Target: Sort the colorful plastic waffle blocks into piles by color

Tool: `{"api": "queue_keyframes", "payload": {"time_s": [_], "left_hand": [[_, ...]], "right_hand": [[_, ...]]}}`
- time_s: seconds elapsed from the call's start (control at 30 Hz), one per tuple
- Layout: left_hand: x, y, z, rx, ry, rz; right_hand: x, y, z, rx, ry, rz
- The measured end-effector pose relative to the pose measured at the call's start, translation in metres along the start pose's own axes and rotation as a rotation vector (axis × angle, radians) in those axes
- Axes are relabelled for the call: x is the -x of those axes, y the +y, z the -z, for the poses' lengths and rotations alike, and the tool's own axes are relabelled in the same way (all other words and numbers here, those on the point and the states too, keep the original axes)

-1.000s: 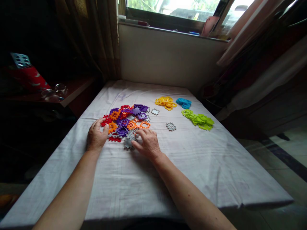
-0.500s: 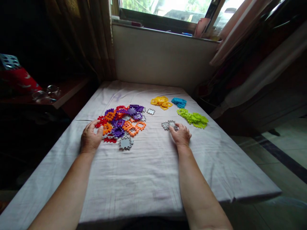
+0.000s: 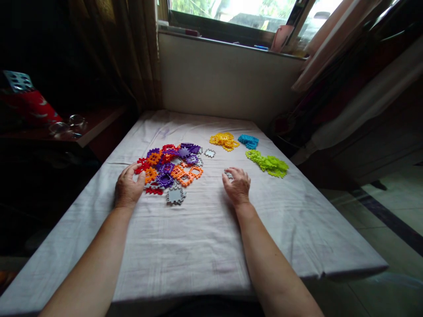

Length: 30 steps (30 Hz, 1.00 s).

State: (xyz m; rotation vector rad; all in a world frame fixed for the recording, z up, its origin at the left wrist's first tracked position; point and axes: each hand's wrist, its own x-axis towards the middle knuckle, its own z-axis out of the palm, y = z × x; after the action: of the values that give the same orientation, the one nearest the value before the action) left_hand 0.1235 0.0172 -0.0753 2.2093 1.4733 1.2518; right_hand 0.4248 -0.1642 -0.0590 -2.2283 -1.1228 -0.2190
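Observation:
My left hand point(image 3: 129, 187) rests at the left edge of a mixed pile of plastic interlocking tiles. Its thumb and fingers are apart, beside a red tile point(image 3: 142, 165) and an orange tile point(image 3: 150, 175). Purple tiles point(image 3: 165, 179) and a grey square tile point(image 3: 175, 195) lie in the same heap. Over a small group of grey tiles point(image 3: 228, 175) is my right hand point(image 3: 238, 185), thumb and fingers apart, hiding most of them. Whether it touches them I cannot tell. One light grey tile point(image 3: 209, 153) lies singly behind, between the heaps.
Sorted heaps of yellow tiles point(image 3: 224, 141), blue tiles point(image 3: 248, 141) and lime green tiles point(image 3: 268, 164) lie at the back right of the cloth-covered table point(image 3: 185, 255). A side table at left bears glasses point(image 3: 77, 123) and a red container point(image 3: 31, 108). A window is ahead.
My right hand has shifted left over the grey tiles, and its fingers have spread, covering more of them. My left hand stays beside the pile. The view has moved slightly.

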Motion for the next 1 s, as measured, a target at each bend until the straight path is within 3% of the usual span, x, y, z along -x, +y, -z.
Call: {"api": "queue_keyframes", "payload": {"time_s": [0.13,0.23,0.33,0.5,0.63,0.77,1.0], "left_hand": [[0.0,-0.002,-0.001,0.001,0.0,0.004],[0.0,-0.001,0.0,-0.003,-0.016,-0.04],[0.001,0.006,0.001,0.015,-0.085,-0.171],[0.009,0.02,0.0,-0.028,-0.278,-0.338],[0.014,0.023,-0.002,-0.104,-0.371,-0.366],[0.013,0.019,-0.003,-0.132,-0.36,-0.328],[0.011,0.014,-0.006,-0.111,-0.276,-0.258]], "right_hand": [[0.022,-0.041,-0.014,-0.145,-0.155,0.393],[0.035,-0.062,-0.021,-0.223,-0.275,0.607],[0.041,-0.071,-0.025,-0.243,-0.343,0.707],[0.044,-0.073,-0.031,-0.234,-0.394,0.726],[0.044,-0.071,-0.034,-0.291,-0.338,0.68],[0.031,-0.056,-0.029,-0.329,-0.198,0.54],[-0.004,0.006,-0.013,-0.049,0.054,-0.035]]}}
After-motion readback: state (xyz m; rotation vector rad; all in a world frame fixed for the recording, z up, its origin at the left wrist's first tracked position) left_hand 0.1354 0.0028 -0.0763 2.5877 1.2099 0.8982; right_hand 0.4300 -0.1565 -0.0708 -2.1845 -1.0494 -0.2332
